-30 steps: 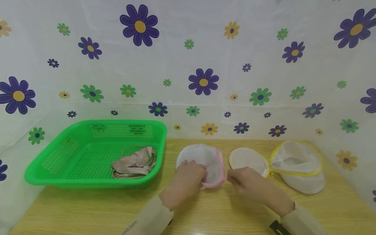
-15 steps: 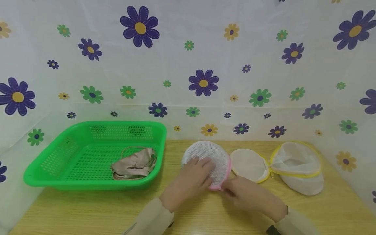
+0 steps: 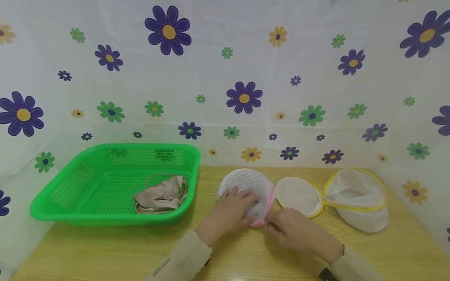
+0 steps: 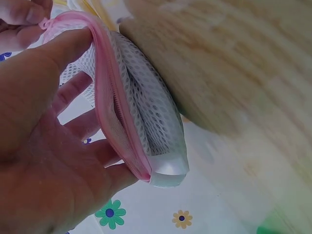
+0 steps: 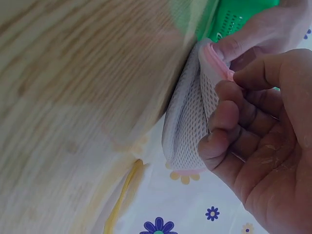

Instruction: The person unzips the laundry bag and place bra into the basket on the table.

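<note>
A white mesh laundry bag (image 3: 239,180) with a pink zipper edge (image 4: 111,90) is between my hands on the table. My left hand (image 3: 233,208) holds it, fingers spread over the mesh and thumb at the pink edge. My right hand (image 3: 295,230) pinches the near end of that pink edge between thumb and forefinger, the other fingers curled in. What shows of the zipper in the left wrist view is a narrow slit between pink bands. Inside the green basket (image 3: 116,216) lies a bundle of shiny beige cloth (image 3: 163,195).
To the right of my hands lies a round white mesh bag with yellow trim, its flap (image 3: 299,195) folded out to the left and its pouch (image 3: 355,189) gaping. A flower-print sheet (image 3: 211,70) hangs behind the wooden table (image 3: 133,249).
The pink-edged bag has shifted right and turned slightly. My left fingers have spread over its mesh, and my right hand has moved left and nearer onto its pink edge.
</note>
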Tool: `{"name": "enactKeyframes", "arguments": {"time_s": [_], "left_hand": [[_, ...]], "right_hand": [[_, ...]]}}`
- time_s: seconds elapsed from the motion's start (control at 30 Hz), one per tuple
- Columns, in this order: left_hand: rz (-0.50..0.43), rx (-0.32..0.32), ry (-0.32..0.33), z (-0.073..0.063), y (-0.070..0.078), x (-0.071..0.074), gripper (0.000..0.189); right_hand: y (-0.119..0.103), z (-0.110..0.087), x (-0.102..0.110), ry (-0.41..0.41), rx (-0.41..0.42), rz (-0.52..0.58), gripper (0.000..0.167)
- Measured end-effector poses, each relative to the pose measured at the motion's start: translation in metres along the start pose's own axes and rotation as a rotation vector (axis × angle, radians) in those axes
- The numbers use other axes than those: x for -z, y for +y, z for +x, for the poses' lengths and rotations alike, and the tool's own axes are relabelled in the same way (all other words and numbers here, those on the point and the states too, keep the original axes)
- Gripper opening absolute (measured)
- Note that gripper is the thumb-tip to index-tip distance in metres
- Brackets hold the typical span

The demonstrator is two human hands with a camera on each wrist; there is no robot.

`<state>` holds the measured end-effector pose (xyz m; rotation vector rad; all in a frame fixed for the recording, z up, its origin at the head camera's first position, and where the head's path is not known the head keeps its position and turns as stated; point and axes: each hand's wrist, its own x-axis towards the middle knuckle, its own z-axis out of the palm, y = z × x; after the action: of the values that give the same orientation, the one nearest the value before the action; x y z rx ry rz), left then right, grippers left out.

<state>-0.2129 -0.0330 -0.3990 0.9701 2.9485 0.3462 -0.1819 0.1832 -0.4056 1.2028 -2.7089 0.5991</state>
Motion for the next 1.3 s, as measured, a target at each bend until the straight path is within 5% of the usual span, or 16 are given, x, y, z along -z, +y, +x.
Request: {"name": "enactKeyframes", "arguments": {"time_s": [1.3], "left_hand": [[0.038,0.011,0.012,0.0010,0.0009,-0.0046,0.043]], "right_hand": [[0.0038,-0.0018,0.0076,0.115,-0.038,-0.023,0.021]]}}
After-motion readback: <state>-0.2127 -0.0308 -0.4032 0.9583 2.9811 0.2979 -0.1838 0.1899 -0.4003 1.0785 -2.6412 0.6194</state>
